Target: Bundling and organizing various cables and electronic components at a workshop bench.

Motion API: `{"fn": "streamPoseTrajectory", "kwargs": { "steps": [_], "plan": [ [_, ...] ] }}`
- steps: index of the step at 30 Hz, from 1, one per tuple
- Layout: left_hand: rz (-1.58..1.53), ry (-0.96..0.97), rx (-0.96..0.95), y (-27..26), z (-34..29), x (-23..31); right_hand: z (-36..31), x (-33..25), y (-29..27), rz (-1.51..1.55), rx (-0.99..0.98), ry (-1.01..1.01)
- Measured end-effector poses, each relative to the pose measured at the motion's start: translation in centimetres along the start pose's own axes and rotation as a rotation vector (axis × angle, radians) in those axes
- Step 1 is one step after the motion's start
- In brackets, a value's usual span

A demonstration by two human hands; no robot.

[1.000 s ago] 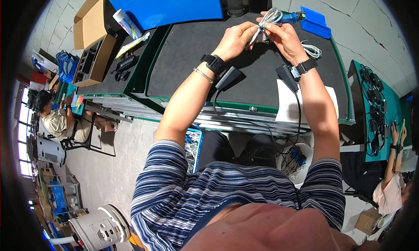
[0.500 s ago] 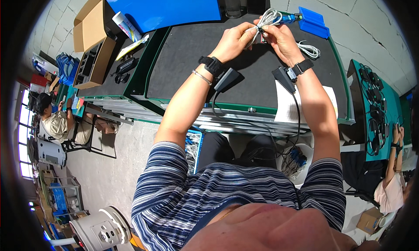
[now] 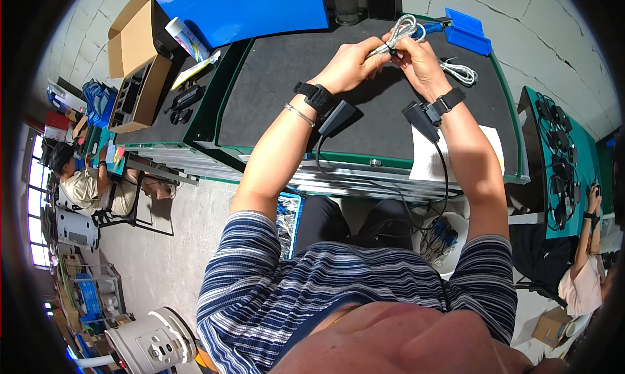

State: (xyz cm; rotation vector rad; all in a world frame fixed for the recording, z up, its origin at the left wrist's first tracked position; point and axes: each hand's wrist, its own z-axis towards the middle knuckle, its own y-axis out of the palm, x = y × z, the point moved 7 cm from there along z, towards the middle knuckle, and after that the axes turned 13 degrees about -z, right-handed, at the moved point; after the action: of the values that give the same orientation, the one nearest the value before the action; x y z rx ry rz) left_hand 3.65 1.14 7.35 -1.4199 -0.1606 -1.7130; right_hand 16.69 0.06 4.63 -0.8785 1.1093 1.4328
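A grey-white cable (image 3: 405,26), coiled into loops, is held between my two hands above the far right of the dark worktop. My left hand (image 3: 351,67) pinches the bundle from its left side. Fingers closed, my right hand (image 3: 420,63) grips it from the right. A small dark band or tie shows around the bundle between my fingertips; its ends are partly hidden. A second coiled cable (image 3: 461,72) lies on the worktop to the right of my right hand. Just beyond that hand is a blue object (image 3: 430,29), partly covered.
A blue tray (image 3: 467,32) sits at the far right corner. Black boxes (image 3: 338,118) with cords hang by my wrists. White paper (image 3: 426,154) lies at the front edge. An open cardboard box (image 3: 133,94) stands left. Below are a white bucket (image 3: 461,250) and a blue-rimmed bin (image 3: 299,221).
The coiled cable has turned slightly between my hands, its loops now leaning more to the right. My fingers have shifted a little around the dark band. Both hands stay on the bundle.
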Motion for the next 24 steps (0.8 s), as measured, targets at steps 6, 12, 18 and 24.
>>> {"fn": "streamPoseTrajectory", "kwargs": {
  "steps": [6,12,18,24],
  "plan": [
    [0.106,0.124,0.054,-0.4,-0.1,0.1,0.0,0.5,-0.1,0.063,0.014,0.100],
    [0.021,0.034,0.086,-0.6,0.0,-0.6,0.1,0.4,0.0,0.132,-0.065,0.094],
    [-0.096,-0.024,0.105,-0.8,-0.1,-0.9,0.3,0.4,0.7,0.214,-0.175,0.079],
    [-0.358,-0.032,-0.013,-0.2,-0.2,-1.4,0.3,-0.7,0.4,-0.051,-0.158,-0.029]
  ]
}}
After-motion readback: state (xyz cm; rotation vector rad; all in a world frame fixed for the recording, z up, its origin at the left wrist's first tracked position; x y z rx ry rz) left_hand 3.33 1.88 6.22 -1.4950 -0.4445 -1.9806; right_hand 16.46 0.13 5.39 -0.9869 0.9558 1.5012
